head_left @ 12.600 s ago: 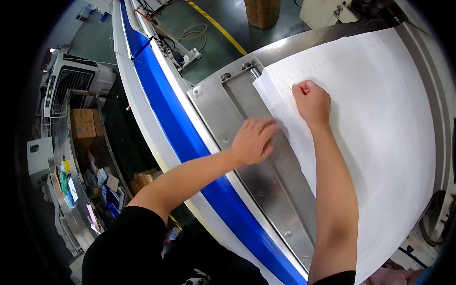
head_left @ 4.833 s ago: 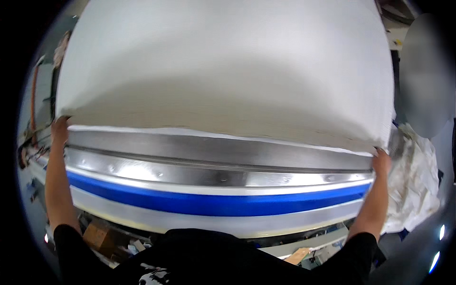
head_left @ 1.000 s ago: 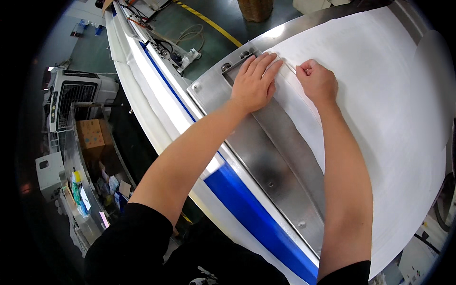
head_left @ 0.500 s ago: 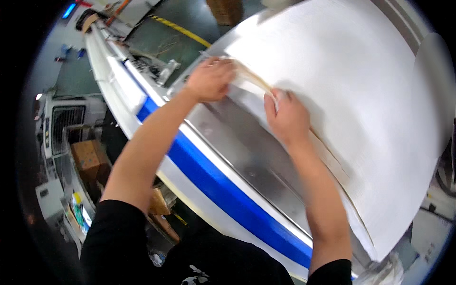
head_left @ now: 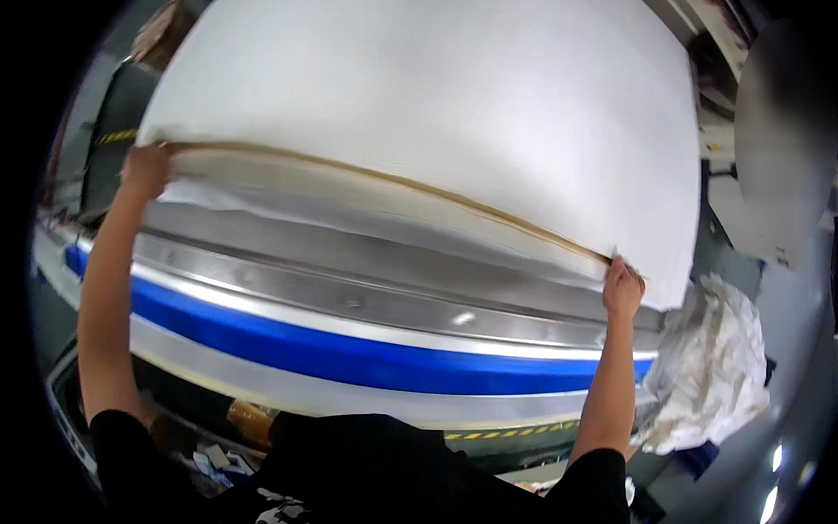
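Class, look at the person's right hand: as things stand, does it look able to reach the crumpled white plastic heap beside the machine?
Probably yes. The right hand grips the white sheet's corner, and the crumpled white plastic heap lies just below and beside it with nothing between; it would have to let go first.

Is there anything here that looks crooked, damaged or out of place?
Slightly. The white sheet stack has its near edge lifted off the metal table by the left hand and right hand. A crumpled white cloth hangs beside the table's right end.
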Motion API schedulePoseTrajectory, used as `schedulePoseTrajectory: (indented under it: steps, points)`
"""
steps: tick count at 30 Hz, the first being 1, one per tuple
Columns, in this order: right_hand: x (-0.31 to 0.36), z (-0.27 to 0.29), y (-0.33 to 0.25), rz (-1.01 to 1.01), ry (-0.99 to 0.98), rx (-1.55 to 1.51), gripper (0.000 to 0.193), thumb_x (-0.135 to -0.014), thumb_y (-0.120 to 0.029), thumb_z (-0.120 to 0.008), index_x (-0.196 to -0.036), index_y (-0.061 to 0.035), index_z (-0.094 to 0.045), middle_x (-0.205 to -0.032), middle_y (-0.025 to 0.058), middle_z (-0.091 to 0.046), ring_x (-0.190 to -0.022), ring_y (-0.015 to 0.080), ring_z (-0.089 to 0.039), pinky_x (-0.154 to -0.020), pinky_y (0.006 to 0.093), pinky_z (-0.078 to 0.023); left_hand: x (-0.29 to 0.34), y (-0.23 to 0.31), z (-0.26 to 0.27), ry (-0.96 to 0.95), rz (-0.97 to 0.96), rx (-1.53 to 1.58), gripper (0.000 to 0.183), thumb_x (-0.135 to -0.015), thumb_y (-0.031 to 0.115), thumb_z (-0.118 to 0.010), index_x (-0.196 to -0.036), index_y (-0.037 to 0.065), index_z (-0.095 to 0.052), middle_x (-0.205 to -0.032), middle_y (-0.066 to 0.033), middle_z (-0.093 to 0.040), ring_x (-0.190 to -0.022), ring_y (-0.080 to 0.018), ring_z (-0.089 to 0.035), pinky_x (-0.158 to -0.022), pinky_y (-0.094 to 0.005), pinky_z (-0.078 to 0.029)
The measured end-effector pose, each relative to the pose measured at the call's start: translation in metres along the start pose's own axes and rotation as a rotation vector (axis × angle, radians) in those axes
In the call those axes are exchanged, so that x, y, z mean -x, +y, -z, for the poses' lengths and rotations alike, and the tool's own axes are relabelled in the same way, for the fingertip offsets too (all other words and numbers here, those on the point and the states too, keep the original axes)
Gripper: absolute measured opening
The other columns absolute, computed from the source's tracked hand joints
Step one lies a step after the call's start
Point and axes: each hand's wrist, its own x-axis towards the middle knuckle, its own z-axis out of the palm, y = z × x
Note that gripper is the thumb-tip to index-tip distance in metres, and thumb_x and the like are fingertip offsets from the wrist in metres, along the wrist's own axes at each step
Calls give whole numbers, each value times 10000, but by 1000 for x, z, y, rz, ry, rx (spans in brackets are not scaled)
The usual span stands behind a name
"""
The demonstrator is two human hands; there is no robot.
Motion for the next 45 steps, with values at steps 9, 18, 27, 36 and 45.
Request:
schedulePoseTrajectory:
  steps: [9, 18, 27, 36, 45]
  points:
    - [-46, 11, 154, -215, -321, 187, 649, -969, -514, -187, -1106, -83, -652, -1129, 150, -626, -1126, 296, -542, -1098, 435, -219, -70, -92, -153, 187, 162, -27, 265, -865, 31, -471, -1091, 94, -595, -1027, -148, -635, -976, -355, -602, -792, -427, -510]
    - [-51, -6, 213, -175, -413, 323, 405, -797, -149, -528, -1195, -118, -599, -1209, 105, -595, -1083, 298, -573, -932, 375, -452, -37, -145, -161, 242, 54, -329, 242, -838, -2, -499, -1044, 67, -606, -964, -177, -651, -887, -331, -640, -759, -427, -518]
    - [-37, 69, 258, -151, -397, 393, 414, -769, -154, -554, -1176, -202, -611, -1056, 135, -653, -982, 326, -610, -877, 415, -465, 21, -65, -26, 309, 92, 165, 329, -852, 96, -447, -1105, 179, -639, -1053, -133, -646, -951, -340, -611, -832, -433, -483]
    - [39, 125, 339, 67, -297, 366, 367, -810, -147, -565, -1175, -116, -593, -1074, 186, -629, -995, 367, -594, -839, 453, -463, 114, -99, 6, 149, -3, 17, 314, -840, 93, -456, -1091, 180, -623, -1072, -74, -651, -991, -281, -611, -870, -414, -458]
    - [119, 72, 322, 234, -722, 485, 309, -705, -114, -586, -1004, -96, -661, -898, 144, -669, -855, 335, -633, -803, 432, -483, 189, -47, -94, -437, -272, -283, 289, -754, 88, -597, -1022, 165, -671, -1031, -54, -667, -1000, -250, -626, -906, -453, -442]
